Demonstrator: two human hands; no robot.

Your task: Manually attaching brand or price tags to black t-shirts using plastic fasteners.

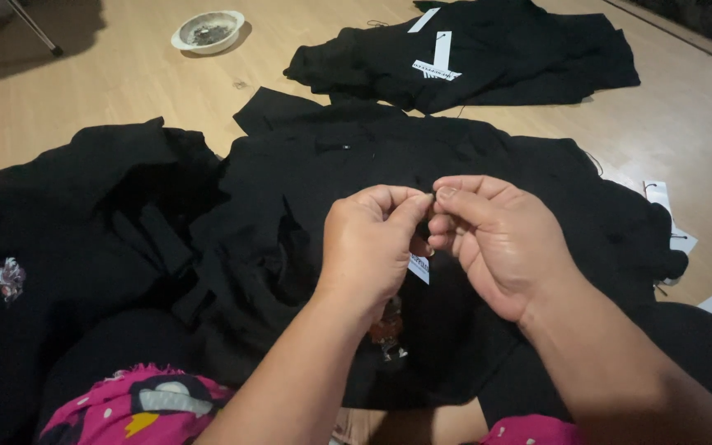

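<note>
Head view looks down on your two hands meeting over a black garment point(488, 165) spread across your lap and the wooden floor point(109, 91). Your left hand point(370, 243) is curled shut, thumb and forefinger pressed together at its one o'clock edge. Your right hand point(496, 239) mirrors it, thumb and forefinger pinched at its ten o'clock edge, so the two pinches touch tip to tip. Something very small and dark sits between the fingertips; you cannot tell from this view whether it is a pin, a thread or a fold of cloth. Just below the hands, at six o'clock from the pinch, a small white tag point(419, 269) peeks out against the black fabric.

At nine o'clock from your hands lies a heap of more black clothes point(67, 214), with a small pale patch near its left edge. At twelve o'clock, well apart on the floor, a second folded black garment point(537, 58) carries a white label point(438, 59). At eleven o'clock, far off, stands a shallow white dish point(208, 31) holding small dark bits. At three o'clock, white paper tags point(686, 239) lie on the floor beside the cloth. At six o'clock, pink patterned fabric point(133, 404) covers your knees.
</note>
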